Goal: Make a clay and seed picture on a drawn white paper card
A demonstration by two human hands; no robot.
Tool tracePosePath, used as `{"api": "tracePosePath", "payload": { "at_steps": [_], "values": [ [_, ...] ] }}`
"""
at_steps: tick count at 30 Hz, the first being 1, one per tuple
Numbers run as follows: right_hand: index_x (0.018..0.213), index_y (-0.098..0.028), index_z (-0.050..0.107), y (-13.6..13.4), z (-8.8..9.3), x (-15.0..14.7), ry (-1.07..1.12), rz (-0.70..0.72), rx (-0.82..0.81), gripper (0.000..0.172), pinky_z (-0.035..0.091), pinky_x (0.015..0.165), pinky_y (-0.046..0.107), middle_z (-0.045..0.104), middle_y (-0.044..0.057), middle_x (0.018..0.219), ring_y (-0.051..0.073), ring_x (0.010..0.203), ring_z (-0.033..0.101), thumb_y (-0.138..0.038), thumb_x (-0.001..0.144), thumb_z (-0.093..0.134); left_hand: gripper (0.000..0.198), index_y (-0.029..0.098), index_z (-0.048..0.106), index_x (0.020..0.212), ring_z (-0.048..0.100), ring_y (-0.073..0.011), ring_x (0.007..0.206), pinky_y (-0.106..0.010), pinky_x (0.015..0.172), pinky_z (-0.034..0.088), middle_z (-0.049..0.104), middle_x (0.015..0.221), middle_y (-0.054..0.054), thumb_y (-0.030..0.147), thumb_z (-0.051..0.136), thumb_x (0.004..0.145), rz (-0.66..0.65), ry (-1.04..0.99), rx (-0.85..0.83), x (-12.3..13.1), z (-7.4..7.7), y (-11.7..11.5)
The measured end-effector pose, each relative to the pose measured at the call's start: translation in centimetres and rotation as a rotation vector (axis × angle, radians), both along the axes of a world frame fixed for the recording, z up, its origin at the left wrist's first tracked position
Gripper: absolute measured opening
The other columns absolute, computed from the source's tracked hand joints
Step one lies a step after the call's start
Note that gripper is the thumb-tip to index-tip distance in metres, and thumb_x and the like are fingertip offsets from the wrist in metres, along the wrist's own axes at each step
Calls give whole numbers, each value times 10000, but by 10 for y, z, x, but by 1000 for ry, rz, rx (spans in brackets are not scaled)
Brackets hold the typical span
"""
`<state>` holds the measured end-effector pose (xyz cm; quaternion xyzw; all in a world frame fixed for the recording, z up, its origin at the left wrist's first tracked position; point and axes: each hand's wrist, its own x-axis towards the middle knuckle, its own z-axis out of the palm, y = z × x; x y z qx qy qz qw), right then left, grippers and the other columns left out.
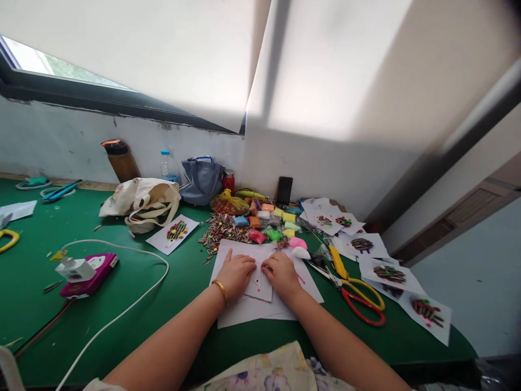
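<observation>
In front of me lies a small white card (264, 291) with a dark dot and a pink spot on it, on top of larger white sheets (234, 319). My left hand (236, 277), with a gold bangle at the wrist, rests on the card's left side. Its fingers bend inward, tips together, while one finger points away from me. From the right, my right hand (281, 274) meets it with fingers curled and pinched over the card. Whatever the fingertips hold is too small to make out. A pink strip (300, 278) shows on the sheet beside my right hand.
Sunflower seeds (222, 233) and colored clay packets (256, 235) lie beyond my hands. Scissors (362, 296) and a yellow cutter (337, 262) sit right, beside decorated cards (389, 274). Leftward are another decorated card (173, 234), a cloth bag (140, 198), a purple power strip (91, 277) and a white cable (134, 304).
</observation>
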<state>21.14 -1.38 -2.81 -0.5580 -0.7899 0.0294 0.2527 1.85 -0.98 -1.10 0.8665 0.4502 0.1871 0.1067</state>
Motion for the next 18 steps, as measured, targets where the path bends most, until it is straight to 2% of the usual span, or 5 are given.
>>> {"api": "tracePosePath", "payload": {
  "at_steps": [10, 18],
  "values": [
    [945, -266, 719, -3, -2, 2, 34, 13, 29, 168, 350, 807, 320, 632, 32, 892, 199, 921, 521, -186, 851, 604, 311, 317, 636, 1117, 545, -214, 1135, -618, 1123, 20, 662, 1169, -19, 168, 482, 891, -7, 11, 9, 1, 2, -2],
    [982, -252, 726, -7, -2, 11, 60, 24, 55, 246, 362, 812, 308, 634, 39, 895, 192, 914, 519, -128, 832, 576, 284, 362, 625, 1142, 534, -236, 1117, -668, 1097, 32, 640, 1153, -19, 268, 479, 918, -18, 33, 48, 4, 3, -6]
  ]
}}
